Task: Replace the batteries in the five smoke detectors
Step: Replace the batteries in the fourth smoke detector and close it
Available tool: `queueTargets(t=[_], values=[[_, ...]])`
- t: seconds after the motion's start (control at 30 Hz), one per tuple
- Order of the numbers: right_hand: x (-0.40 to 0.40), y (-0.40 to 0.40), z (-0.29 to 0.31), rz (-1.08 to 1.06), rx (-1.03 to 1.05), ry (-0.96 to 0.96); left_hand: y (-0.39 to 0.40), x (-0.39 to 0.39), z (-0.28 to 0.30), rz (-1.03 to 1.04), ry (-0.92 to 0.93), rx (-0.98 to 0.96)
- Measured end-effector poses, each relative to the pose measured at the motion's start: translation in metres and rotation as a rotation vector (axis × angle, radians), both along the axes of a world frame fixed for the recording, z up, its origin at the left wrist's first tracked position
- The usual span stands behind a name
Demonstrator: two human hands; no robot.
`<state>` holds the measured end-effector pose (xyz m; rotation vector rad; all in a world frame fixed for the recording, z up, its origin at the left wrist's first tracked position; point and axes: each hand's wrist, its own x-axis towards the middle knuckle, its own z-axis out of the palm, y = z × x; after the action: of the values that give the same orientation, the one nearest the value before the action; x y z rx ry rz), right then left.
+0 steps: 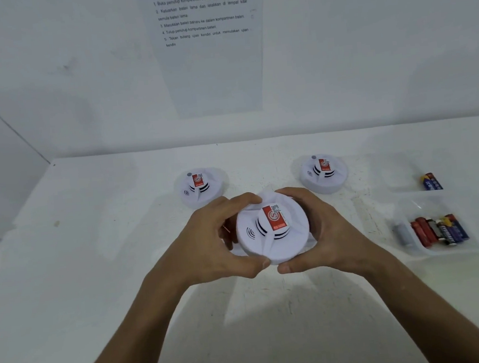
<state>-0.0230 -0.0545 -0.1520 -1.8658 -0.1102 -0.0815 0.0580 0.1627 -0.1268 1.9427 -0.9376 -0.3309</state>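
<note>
Smoke detector number one is in both my hands, held up over the middle of the white counter. It is round and white with a red sticker on top. My left hand wraps its left side, and my fingers curl over the far rim while my thumb presses the near rim. My right hand does the same on the right side, so both sets of fingers are clamped on it. Two more smoke detectors sit flat near the back edge of the counter, one on the left and one on the right, well apart from each other. Toward the right edge are two clear trays. The far tray holds a few blue batteries. The near tray holds a bunch of batteries, red, blue and black, lying side by side.
</note>
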Motion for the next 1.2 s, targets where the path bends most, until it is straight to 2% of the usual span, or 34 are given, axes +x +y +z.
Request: queueTargets(t=[1.2], values=[[0.0003, -0.0009, 0.0073, 0.012, -0.023, -0.013, -0.0001, 0.0029, 0.0006, 0.001, -0.028, -0.038]])
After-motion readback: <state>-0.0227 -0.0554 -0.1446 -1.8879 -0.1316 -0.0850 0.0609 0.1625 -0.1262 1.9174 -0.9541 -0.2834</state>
